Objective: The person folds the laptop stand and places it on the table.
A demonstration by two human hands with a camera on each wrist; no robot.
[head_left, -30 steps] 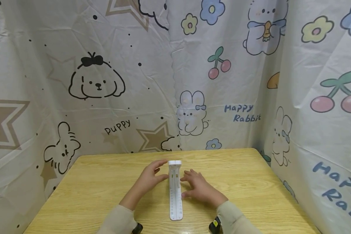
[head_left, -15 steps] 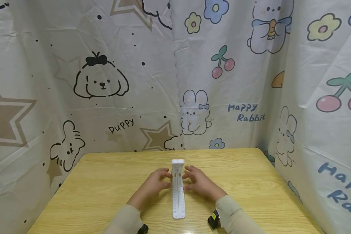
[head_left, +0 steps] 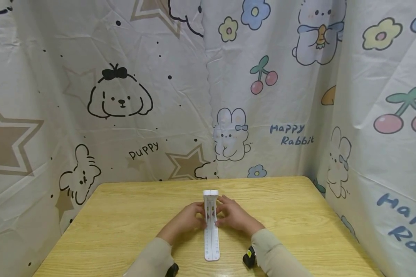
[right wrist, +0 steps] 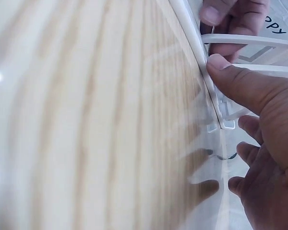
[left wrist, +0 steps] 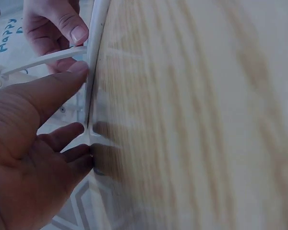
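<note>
On the table stands a white plastic folding stand (head_left: 212,240), a long slotted base split by a lengthwise seam, with raised struts and a lip at its far end. My left hand (head_left: 190,217) holds its left side, thumb nearer me. From the right, my right hand (head_left: 234,214) holds the opposite side in a mirrored way. In the left wrist view the thumb (left wrist: 69,76) of my left hand meets the base edge; the index finger is hidden behind it. The right wrist view has my right thumb (right wrist: 230,72) at the base, other fingers loosely bent near the tabletop.
The light wood-grain table (head_left: 131,207) is glossy, with reflections of fingers in the wrist views. Behind it and along the right side hangs a printed curtain (head_left: 180,96) with cartoon animals. A black wrist device (head_left: 249,257) shows beside the right sleeve.
Both hands have closed in on the folding stand from either side and now touch it, fingertips partly within its frame. The stand has stayed in place on the table.
</note>
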